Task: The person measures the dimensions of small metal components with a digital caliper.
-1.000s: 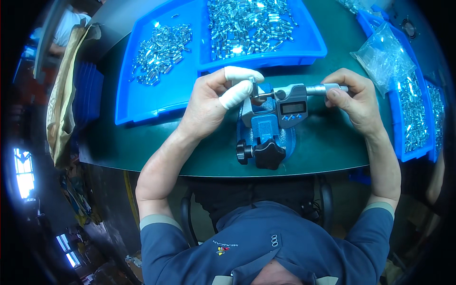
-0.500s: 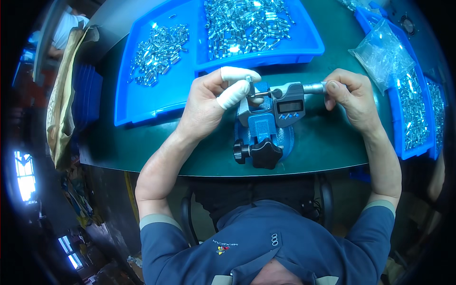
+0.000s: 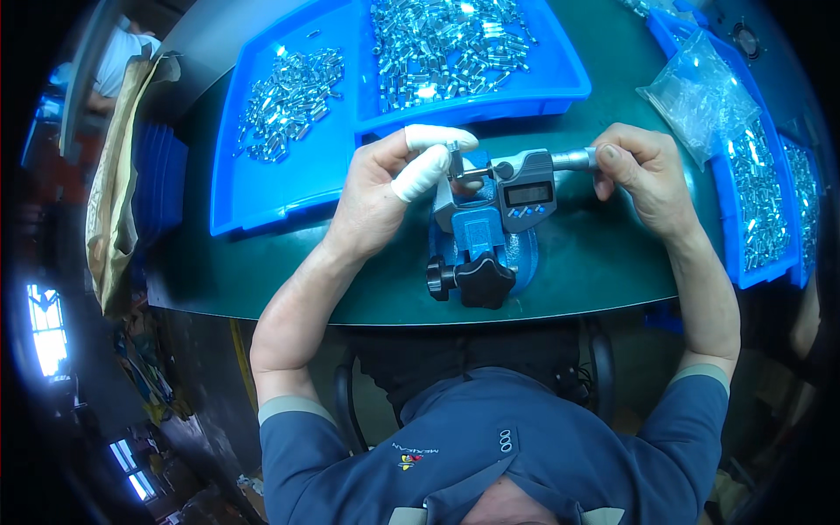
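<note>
A digital micrometer (image 3: pixel 528 191) with a small display sits clamped in a blue stand (image 3: pixel 479 234) that has black star knobs (image 3: pixel 486 280). My left hand (image 3: pixel 385 179), with white finger cots on the thumb and forefinger, pinches a small shiny metal pin (image 3: pixel 456 160). That pin is at the micrometer's jaw, by the spindle tip; whether both faces touch it I cannot tell. At the other end, the thumb and fingers of my right hand (image 3: pixel 637 175) close on the micrometer's thimble (image 3: pixel 573 158).
Beyond my hands stands a blue divided tray (image 3: pixel 350 136) with heaps of metal pins (image 3: pixel 451 48) in both compartments. On the right, another blue tray (image 3: pixel 739 254) holds more, a clear plastic bag (image 3: pixel 704 96) lying over its edge. Brown paper (image 3: pixel 118 192) hangs at the left.
Both hands keep their grips at the micrometer, and the pin stays at its jaw. The whole view has shifted slightly; little else differs.
</note>
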Tool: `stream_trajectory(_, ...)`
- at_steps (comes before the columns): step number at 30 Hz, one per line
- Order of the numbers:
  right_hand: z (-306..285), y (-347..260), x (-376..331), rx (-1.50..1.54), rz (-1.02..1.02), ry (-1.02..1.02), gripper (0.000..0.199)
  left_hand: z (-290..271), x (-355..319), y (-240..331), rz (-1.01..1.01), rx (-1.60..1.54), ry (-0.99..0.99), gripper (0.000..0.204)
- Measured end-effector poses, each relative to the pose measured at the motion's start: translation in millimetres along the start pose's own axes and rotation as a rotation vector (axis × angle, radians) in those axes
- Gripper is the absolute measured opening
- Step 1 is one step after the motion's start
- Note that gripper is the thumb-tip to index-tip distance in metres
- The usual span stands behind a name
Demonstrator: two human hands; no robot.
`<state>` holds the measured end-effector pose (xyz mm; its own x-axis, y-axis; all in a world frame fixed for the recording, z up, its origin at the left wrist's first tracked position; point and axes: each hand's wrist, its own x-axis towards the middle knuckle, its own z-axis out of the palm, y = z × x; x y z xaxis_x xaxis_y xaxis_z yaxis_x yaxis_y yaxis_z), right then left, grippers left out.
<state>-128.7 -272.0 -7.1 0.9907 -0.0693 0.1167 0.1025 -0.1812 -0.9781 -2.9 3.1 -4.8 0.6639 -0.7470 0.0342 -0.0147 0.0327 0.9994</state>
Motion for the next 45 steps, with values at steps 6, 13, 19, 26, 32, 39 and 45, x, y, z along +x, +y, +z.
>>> stream_trajectory(6,0.6,-2.2,-0.2,0.008,0.015,-0.015,0.035,0.0,0.6,0.4,0.009,0.007,0.005,0.031)
stream_trajectory(13,1.4,-6.5,-1.5,-0.002,-0.023,-0.004,0.025,-1.5,0.8,1.7,-0.009,0.011,0.021,0.027)
stream_trajectory(19,1.6,-7.3,-1.5,-0.018,-0.011,-0.004,0.027,-1.6,-0.2,4.3,-0.014,0.005,0.023,0.026)
stream_trajectory(26,1.8,-7.7,-1.6,-0.017,-0.001,0.000,0.027,2.0,0.4,7.3,-0.003,0.029,0.026,0.026)
stream_trajectory(32,2.0,-1.5,-1.0,0.021,0.007,0.024,0.027,2.0,-0.1,5.5,-0.007,0.015,0.015,0.027)
stream_trajectory(39,2.1,-4.0,-0.8,-0.030,0.040,0.005,0.044,2.0,0.1,4.5,0.002,0.030,-0.008,0.029)
stream_trajectory(45,0.8,-1.4,-0.8,0.011,0.021,0.003,0.036,2.5,-0.7,7.2,-0.043,0.010,-0.014,0.031)
